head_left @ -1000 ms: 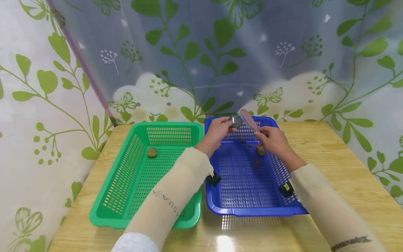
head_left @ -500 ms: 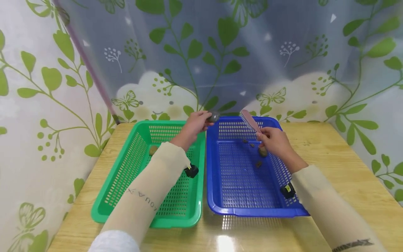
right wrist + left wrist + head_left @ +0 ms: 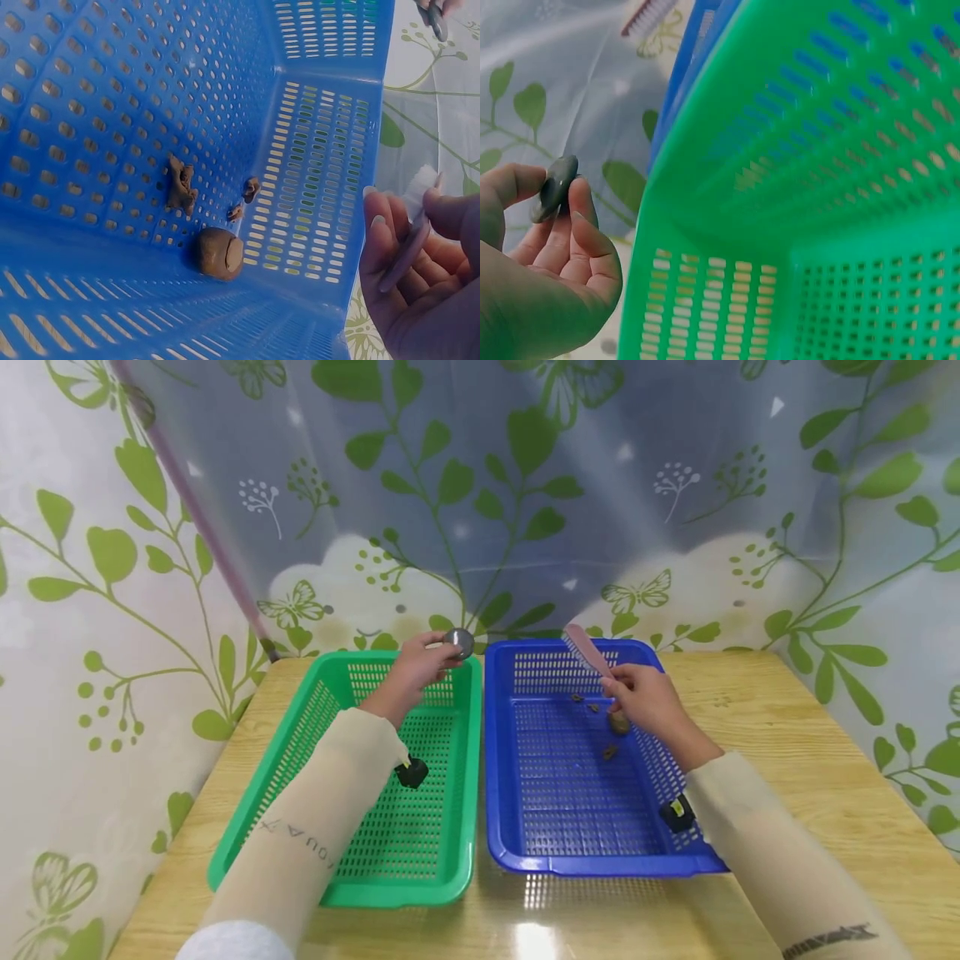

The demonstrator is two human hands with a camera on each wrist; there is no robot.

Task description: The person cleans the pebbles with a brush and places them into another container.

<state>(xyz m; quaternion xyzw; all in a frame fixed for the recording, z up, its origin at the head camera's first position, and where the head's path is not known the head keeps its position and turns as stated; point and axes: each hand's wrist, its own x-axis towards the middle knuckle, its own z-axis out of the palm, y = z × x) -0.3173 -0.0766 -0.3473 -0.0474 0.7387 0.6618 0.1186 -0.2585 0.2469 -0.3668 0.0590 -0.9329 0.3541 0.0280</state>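
Over the back of the green basket (image 3: 469,810), my left hand (image 3: 412,672) pinches a smooth dark grey stone (image 3: 459,643). In the left wrist view, thumb and fingertips hold this flat stone (image 3: 557,186) by its sides. My right hand (image 3: 642,695) grips a pink brush (image 3: 588,649) by its handle, above the right side of the blue basket (image 3: 600,865). White bristles show on the brush head. Beneath that hand a rounded brown stone (image 3: 220,253) lies in the blue basket, beside a knobbly brown piece (image 3: 180,187) and smaller brown bits (image 3: 251,187).
Both perforated baskets stand side by side on a wooden table (image 3: 780,743). A leaf-patterned curtain (image 3: 465,485) hangs right behind them. Black wrist cameras, one (image 3: 411,772) on the left and one (image 3: 678,812) on the right, sit below the hands.
My left hand has carried the grey stone leftward, from over the blue basket to over the green one. Its arm now covers the brown stone in the green basket. The brush stays about where it was.
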